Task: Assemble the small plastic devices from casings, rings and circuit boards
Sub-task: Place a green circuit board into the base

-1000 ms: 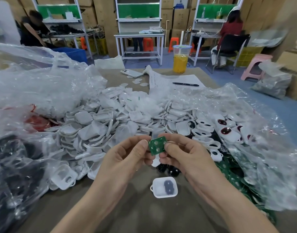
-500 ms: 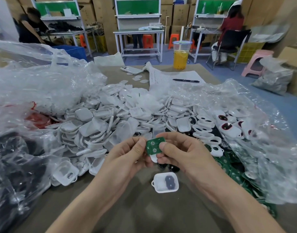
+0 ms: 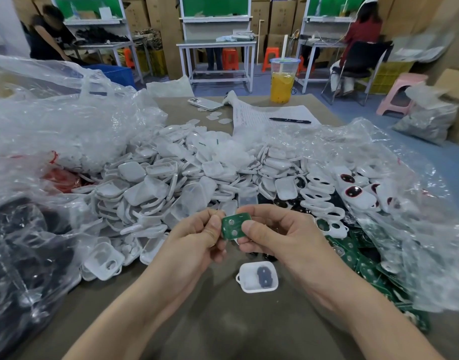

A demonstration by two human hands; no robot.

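Circuit board (image 3: 233, 226) edges hidden under left hand (image 3: 197, 245), right hand (image 3: 283, 237).

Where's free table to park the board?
Bare table between the forearms, nearer than the open casing; also left of the left forearm, beside the dark bag. Crowded: casing pile ahead, green boards right.

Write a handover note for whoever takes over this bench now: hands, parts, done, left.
Left hand and right hand both pinch one green circuit board above the table.
White casing lies open below them, grey pad inside.
Spare casings heaped behind; rings and more boards at right.
Done: pad in casing. Left: seat the board, probably close it up.
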